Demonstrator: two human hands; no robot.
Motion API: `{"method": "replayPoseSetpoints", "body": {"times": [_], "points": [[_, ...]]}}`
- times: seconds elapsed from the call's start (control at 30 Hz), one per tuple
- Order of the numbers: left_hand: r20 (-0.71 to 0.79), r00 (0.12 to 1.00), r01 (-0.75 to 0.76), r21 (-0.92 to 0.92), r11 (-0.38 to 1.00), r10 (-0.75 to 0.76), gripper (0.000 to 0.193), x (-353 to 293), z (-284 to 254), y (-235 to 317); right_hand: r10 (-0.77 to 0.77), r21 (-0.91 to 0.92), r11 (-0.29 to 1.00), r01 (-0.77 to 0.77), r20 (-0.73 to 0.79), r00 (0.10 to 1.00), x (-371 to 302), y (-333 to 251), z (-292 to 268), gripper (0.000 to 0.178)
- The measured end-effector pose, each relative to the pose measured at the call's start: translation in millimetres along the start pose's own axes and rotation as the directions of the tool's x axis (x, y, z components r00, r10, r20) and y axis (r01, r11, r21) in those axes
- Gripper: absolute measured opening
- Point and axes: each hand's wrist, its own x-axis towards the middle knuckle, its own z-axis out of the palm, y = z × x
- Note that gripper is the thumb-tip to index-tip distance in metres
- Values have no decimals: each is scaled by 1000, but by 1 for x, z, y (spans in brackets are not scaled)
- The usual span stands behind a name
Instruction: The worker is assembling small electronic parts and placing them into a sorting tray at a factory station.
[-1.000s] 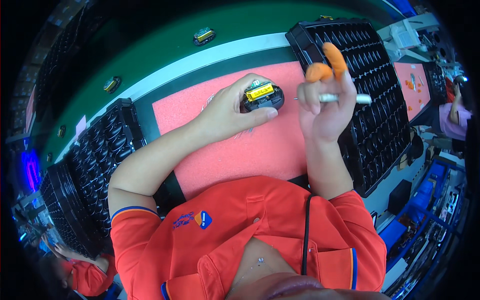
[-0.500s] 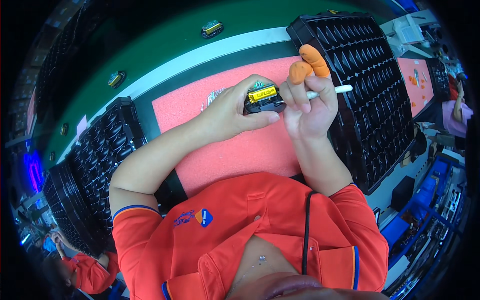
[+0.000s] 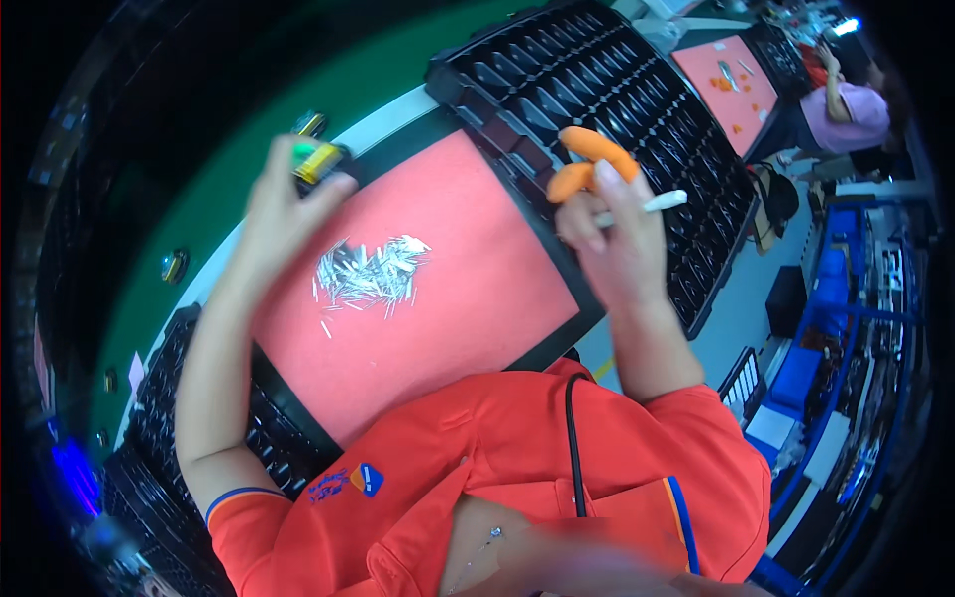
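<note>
My left hand (image 3: 279, 211) is closed around a small black device with a yellow cylinder (image 3: 317, 165), over the white edge strip beside the green belt. The thumb and fingers grip its sides. Above the pink mat's right side, my right hand (image 3: 619, 239) holds a thin white pen-like stick (image 3: 664, 201), its shaft running between the fingers. Two of that hand's fingers wear orange finger cots (image 3: 602, 149) and point away from the palm. The stick's working end is hidden by the hand. On the pink foam mat (image 3: 477, 239) lies a pile of thin silvery-white strips (image 3: 373, 274).
Similar devices sit on the green belt (image 3: 224, 189), one (image 3: 311, 122) just beyond my left hand and another (image 3: 175, 266) farther left. Black moulded trays stand at the right (image 3: 637, 109) and lower left (image 3: 164, 398). Blue shelving (image 3: 811, 328) and a co-worker (image 3: 846, 114) are at the right.
My left hand has carried the device away from my right hand, leftward to the belt side. The pile of strips is now uncovered. My right hand keeps the white stick. The view has turned.
</note>
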Motion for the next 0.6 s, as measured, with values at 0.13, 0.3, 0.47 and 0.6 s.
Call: {"method": "replayPoseSetpoints", "body": {"times": [0.13,0.3,0.47,0.6], "points": [[-262,965,45,216,975,13,54,55,-30,-70,-108,-544,838,-53,-260,960,4,-34,-69,37],[-245,969,167,533,829,-37,65,99,-41,-138,-334,-963,232,-139,-213,918,43,-61,-176,54],[-306,898,-3,714,700,316,54,110,-12,-74,-224,-987,126,-103,-129,966,91,-56,-238,56],[-112,962,-97,714,693,249,47,110,24,-28,36,-977,87,-194,-191,981,108,-58,-226,53]]}}
